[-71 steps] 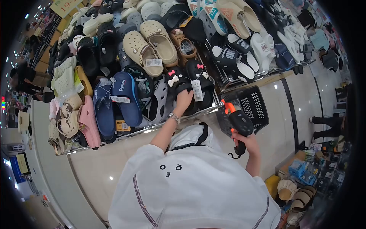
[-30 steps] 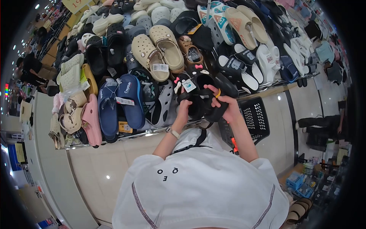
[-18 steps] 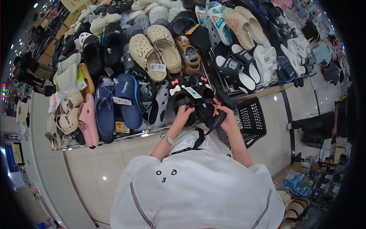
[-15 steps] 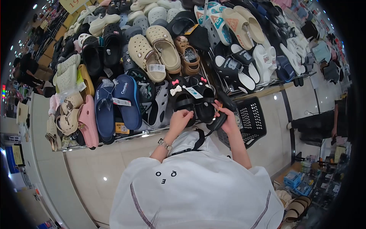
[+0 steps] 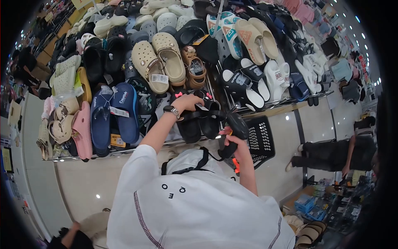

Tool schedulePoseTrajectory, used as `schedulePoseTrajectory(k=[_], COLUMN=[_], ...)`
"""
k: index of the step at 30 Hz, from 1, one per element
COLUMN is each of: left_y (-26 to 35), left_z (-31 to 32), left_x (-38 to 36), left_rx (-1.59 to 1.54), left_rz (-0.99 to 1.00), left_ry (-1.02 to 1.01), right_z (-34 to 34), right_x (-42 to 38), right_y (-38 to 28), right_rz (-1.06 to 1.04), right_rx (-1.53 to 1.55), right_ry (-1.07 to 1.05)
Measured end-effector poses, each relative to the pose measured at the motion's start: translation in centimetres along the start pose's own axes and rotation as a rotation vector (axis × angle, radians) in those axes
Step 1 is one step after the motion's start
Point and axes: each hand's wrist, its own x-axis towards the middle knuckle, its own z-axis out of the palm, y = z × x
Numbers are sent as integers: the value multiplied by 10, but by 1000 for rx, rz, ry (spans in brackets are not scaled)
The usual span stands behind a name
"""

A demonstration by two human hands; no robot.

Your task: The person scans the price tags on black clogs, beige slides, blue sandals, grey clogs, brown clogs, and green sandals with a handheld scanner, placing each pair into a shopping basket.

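My left hand point(image 5: 188, 102), with a watch at the wrist, curls its fingers over the toe end of a pair of black clogs point(image 5: 191, 128) decorated with pink bows. The clogs lie at the front edge of the shoe display, and the hand covers much of their front. Just to the right, my right hand point(image 5: 234, 140) is closed round a black object point(image 5: 237, 125) with a rounded upper end, whose kind I cannot make out. An orange bit shows by the fingers.
Beige clogs point(image 5: 169, 62), brown clogs point(image 5: 193, 70) and blue slippers point(image 5: 127, 112) surround the pair. Black slides point(image 5: 244, 85) lie on the right section. A black basket point(image 5: 261, 139) is below my right hand. A person point(image 5: 331, 155) stands at the right.
My left hand has moved from the heel end of the black clogs up over their toes. The right hand has come slightly lower with the black object. The view has shifted a little.
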Motion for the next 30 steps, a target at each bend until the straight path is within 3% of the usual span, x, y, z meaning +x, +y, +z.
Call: schedulePoseTrajectory(k=[2,4,5,6,9,12,13,14,16,18,19,20,22,30], left_y=[-25,-27,-32,-23,-22,-11,-11,-16,-10,-8,-5,-2,6,9], left_z=[9,2,6,-7,-19,-38,-37,-32,-40,-35,-33,-32,-34,-19], left_x=[12,12,9,12,12,10,12,17,10,7,5,5,2,14], left_rx=[-75,-76,-113,-161,-416,-279,-255,-303,-345,-331,-305,-318,-234,-165], left_rz=[111,103,135,79,167,154,156,167,140,99,66,61,8,79], left_ry=[-43,-106,2,-100,39,5,31,91,88,93,82,91,-42,-35], right_z=[2,2,2,1,-3,1,3,5,8,7,23,26,29,29], right_x=[-4,-7,-6,-5,3,11,13,15,23,32,32,37,46,87], right_y=[-8,-16,-19,-24,-34,-55,-61,-66,-74,-81,-95,-99,-103,-102], right_rz=[-11,-13,-8,-3,38,82,73,58,40,-85,55,64,-139,99], right_rx=[-66,-136,-187,-240,-354,-531,-727,-919,-1013,-1166,-1265,-1276,-1426,-1726], right_ry=[-6,-20,-30,-41,-53,-91,-72,-56,-105,-176,-173,-182,-223,-340])
